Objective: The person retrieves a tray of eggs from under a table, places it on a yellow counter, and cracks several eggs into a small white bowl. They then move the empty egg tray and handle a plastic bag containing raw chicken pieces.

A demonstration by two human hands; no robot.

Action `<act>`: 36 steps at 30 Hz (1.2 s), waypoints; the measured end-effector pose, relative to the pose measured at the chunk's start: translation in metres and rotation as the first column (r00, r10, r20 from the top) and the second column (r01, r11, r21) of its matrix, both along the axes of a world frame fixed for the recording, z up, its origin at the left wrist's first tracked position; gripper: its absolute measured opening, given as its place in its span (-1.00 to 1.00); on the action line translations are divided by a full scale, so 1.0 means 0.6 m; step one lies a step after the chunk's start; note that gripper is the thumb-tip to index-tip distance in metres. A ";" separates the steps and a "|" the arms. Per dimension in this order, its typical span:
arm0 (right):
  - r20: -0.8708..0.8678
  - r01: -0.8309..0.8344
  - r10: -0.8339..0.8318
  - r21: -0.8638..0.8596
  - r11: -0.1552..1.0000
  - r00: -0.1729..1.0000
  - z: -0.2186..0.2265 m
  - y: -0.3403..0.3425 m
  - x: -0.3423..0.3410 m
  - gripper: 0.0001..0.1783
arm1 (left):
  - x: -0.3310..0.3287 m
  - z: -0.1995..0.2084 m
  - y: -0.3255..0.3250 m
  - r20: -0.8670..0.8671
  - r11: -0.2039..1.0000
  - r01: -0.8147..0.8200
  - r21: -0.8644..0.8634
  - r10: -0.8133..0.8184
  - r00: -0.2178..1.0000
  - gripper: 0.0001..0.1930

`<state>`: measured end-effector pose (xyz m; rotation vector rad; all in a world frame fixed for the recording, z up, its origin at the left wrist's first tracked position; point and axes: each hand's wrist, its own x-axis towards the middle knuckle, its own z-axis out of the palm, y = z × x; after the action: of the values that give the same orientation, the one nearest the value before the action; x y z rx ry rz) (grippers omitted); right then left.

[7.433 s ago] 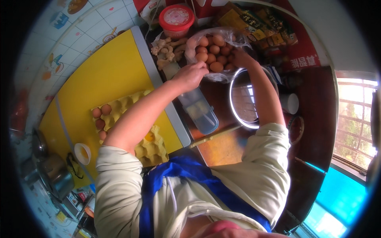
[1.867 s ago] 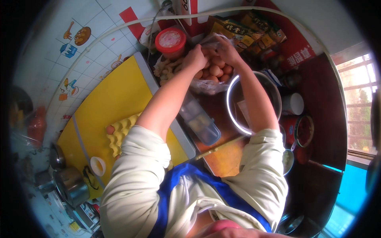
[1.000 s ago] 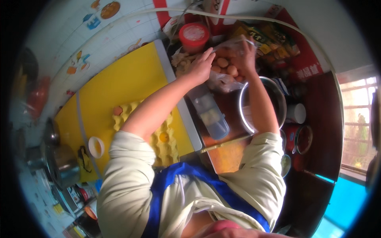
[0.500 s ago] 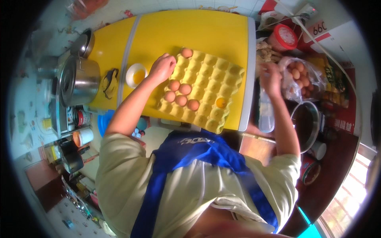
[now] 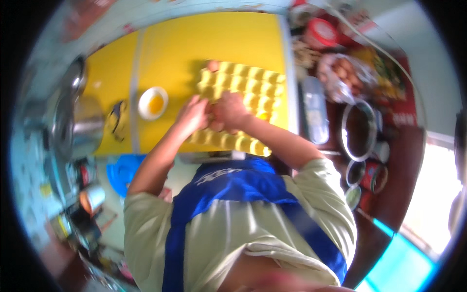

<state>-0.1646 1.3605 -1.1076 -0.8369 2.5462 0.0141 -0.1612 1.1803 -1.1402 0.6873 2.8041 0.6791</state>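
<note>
Eggs [image 5: 217, 126] in tray [image 5: 245, 74], near front right corner of bench [image 5: 194, 39]. Right hand [image 5: 232, 109] has left bag's [image 5: 328, 87] side, joined left hand [image 5: 193, 114] at eggs: work now at tray. Blurred; cannot tell whether either grip pinches eggs or is spread.

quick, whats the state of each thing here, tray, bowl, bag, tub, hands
yellow moulded egg tray, partly filled, many cups empty
white round bowl, uncovered, something yellow inside
transparent plastic bag, holding brown eggs
round red-lidded tub, lid on
bare left hand, fingers bent, grip blurred
bare right hand, over the tray, grip blurred
</note>
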 end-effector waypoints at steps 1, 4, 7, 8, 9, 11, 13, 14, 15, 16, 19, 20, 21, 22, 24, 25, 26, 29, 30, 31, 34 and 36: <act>-0.042 -0.019 0.020 0.026 0.999 0.999 -0.003 -0.001 0.000 -0.66 | -0.004 0.001 0.002 0.061 1.000 -0.017 0.008 0.016 0.998 -0.64; -0.130 -0.077 0.081 0.041 0.996 0.988 -0.012 0.006 0.006 -0.73 | -0.013 0.013 0.007 0.116 0.999 -0.002 -0.032 0.006 0.993 -0.59; -0.154 0.117 -0.167 -0.292 0.949 0.974 -0.014 0.018 0.010 -0.68 | -0.015 0.022 0.009 0.083 0.995 0.036 -0.089 -0.029 0.996 -0.59; -0.134 0.135 -0.195 -0.360 0.923 0.972 -0.013 0.030 0.009 -0.66 | -0.018 0.023 0.009 0.087 0.996 0.042 -0.080 -0.035 0.996 -0.59; -0.085 0.165 -0.215 -0.395 0.904 0.973 -0.012 0.045 0.008 -0.65 | -0.019 0.021 0.009 0.091 0.997 0.044 -0.070 -0.038 0.995 -0.60; 0.015 0.265 -0.332 -0.634 0.727 0.943 -0.007 0.094 0.004 -0.67 | -0.023 0.014 0.006 0.021 0.998 0.042 -0.041 -0.041 0.999 -0.61; 0.224 0.393 -0.402 -0.823 0.410 0.888 0.002 0.168 0.000 -0.75 | -0.032 0.007 -0.001 0.117 0.999 -0.014 0.033 0.010 0.993 -0.62; 0.316 0.449 -0.423 -0.853 0.264 0.849 0.007 0.213 -0.009 -0.73 | -0.037 0.005 -0.008 0.161 0.997 -0.047 0.068 0.036 0.986 -0.62; 0.246 0.378 -0.467 -0.901 0.214 0.850 0.014 0.271 -0.013 -0.71 | -0.044 0.005 -0.013 0.294 0.990 -0.108 0.086 0.079 0.953 -0.63; 0.248 0.441 -0.610 -0.877 0.188 0.753 0.020 0.323 -0.022 -0.70 | -0.049 0.007 -0.018 0.428 0.955 -0.195 0.223 0.084 0.900 -0.63; 0.014 0.471 -0.931 -0.865 0.171 0.364 0.034 0.497 -0.031 -0.72 | -0.061 0.022 -0.024 0.744 0.793 -0.459 0.401 0.010 0.668 -0.65; -0.094 0.519 -0.955 -0.823 0.233 0.280 0.039 0.562 -0.027 -0.63 | -0.063 0.026 -0.016 0.779 0.718 -0.509 0.475 -0.075 0.622 -0.64; -0.076 0.515 -0.978 -0.841 0.168 0.194 0.037 0.614 -0.030 -0.52 | -0.065 0.031 -0.005 0.801 0.632 -0.561 0.534 -0.165 0.576 -0.62; -0.216 0.610 -0.964 -0.747 0.265 0.154 0.036 0.666 -0.028 -0.43 | -0.065 0.036 0.013 0.807 0.539 -0.614 0.576 -0.257 0.532 -0.61; -0.291 0.776 -0.950 -0.573 0.265 0.110 0.019 0.742 -0.038 -0.46 | -0.071 0.041 0.069 0.772 0.464 -0.620 0.633 -0.432 0.465 -0.58; -0.287 0.779 -0.949 -0.561 0.280 0.134 0.008 0.771 -0.045 -0.48 | -0.075 0.041 0.108 0.769 0.430 -0.652 0.625 -0.485 0.417 -0.57; -0.261 0.830 -0.957 -0.501 0.244 0.124 -0.003 0.793 -0.051 -0.50 | -0.079 0.041 0.148 0.740 0.392 -0.668 0.633 -0.561 0.372 -0.56; -0.259 0.824 -0.945 -0.476 0.306 0.202 -0.032 0.839 -0.081 -0.55 | -0.101 0.048 0.293 0.755 0.457 -0.652 0.605 -0.590 0.287 -0.55; -0.250 0.825 -0.945 -0.473 0.309 0.211 -0.039 0.849 -0.090 -0.55 | -0.110 0.051 0.347 0.761 0.505 -0.601 0.620 -0.574 0.303 -0.56; -0.253 0.814 -0.942 -0.483 0.321 0.221 -0.044 0.856 -0.099 -0.56 | -0.122 0.056 0.404 0.723 0.537 -0.508 0.673 -0.622 0.300 -0.57; -0.205 0.807 -0.923 -0.447 0.385 0.327 -0.050 0.872 -0.114 -0.57 | -0.157 0.067 0.581 0.612 0.563 -0.241 0.790 -0.705 0.359 -0.61; -0.120 0.799 -0.922 -0.466 0.380 0.368 -0.050 0.876 -0.115 -0.58 | -0.180 0.068 0.699 0.496 0.610 0.009 0.792 -0.652 0.573 -0.63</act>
<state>-0.2334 1.8862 -1.1378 0.6672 3.0597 -0.6935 -0.2692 1.5995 -1.0997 0.8021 1.4499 1.5714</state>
